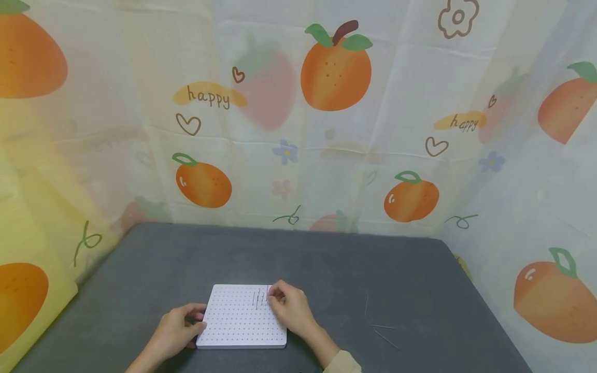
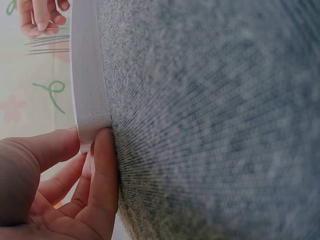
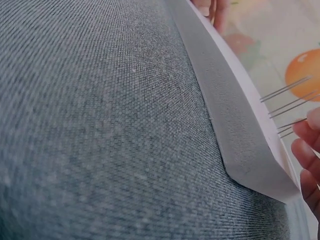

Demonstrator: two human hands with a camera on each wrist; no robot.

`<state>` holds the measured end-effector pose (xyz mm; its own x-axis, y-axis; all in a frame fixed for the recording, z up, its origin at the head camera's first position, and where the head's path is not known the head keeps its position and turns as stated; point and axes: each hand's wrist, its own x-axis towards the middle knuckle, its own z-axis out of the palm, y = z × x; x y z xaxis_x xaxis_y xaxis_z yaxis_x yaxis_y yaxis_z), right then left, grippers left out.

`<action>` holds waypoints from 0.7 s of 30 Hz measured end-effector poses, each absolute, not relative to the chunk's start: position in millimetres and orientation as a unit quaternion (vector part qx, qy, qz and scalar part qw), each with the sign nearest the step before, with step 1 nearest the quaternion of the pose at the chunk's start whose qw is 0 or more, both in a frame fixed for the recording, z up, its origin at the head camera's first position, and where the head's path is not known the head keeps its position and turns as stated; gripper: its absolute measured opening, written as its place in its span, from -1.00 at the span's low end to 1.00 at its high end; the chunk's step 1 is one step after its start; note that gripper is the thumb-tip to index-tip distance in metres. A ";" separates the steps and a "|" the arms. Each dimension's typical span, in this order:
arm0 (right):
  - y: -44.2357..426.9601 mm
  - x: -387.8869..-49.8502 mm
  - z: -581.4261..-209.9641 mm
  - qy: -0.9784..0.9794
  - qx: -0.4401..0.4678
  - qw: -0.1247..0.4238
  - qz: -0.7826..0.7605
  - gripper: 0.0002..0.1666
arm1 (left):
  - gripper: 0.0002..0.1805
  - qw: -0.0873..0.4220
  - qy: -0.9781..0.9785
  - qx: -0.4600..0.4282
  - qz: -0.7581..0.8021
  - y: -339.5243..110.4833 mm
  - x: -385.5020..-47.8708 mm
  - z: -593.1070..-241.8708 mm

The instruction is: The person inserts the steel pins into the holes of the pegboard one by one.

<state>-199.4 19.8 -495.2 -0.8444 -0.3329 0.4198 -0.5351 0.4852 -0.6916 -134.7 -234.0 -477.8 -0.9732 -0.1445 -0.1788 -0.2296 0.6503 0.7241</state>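
Observation:
A white square board (image 1: pixel 233 324) dotted with rows of small holes lies on the dark table. My left hand (image 1: pixel 174 329) holds its left edge; in the left wrist view thumb and fingers pinch the board's corner (image 2: pixel 95 122). Several thin metal pins (image 1: pixel 257 299) stand upright in the holes toward the back right. Over that part of the board, my right hand (image 1: pixel 291 310) pinches one thin pin between thumb and forefinger. In the right wrist view the standing pins (image 3: pixel 287 89) rise from the board beside the fingertips (image 3: pixel 312 120). Whether the pinched pin sits in a hole, I cannot tell.
To the right of the board, three loose thin pins (image 1: pixel 383 327) lie apart on the dark grey table (image 1: pixel 443 300). A curtain (image 1: pixel 326 171) printed with oranges hangs behind the table and along its sides.

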 end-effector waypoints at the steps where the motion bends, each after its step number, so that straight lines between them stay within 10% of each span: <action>1: 19.5 -199.5 -495.2 -0.854 0.257 0.115 0.438 -0.92 | -0.54 0.052 0.907 -0.103 0.405 -234.0 -134.6 -477.9; 21: 15.5 -199.8 -495.4 -0.875 0.264 0.107 0.392 -0.91 | -0.53 0.056 0.906 -0.106 0.407 -233.7 -133.9 -477.1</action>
<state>-199.8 15.5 -495.4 -0.8383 -0.3777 0.3933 -0.5449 0.5532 -0.6302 -133.9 -233.7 -477.1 -0.9715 -0.1459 -0.1870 -0.2367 0.6467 0.7251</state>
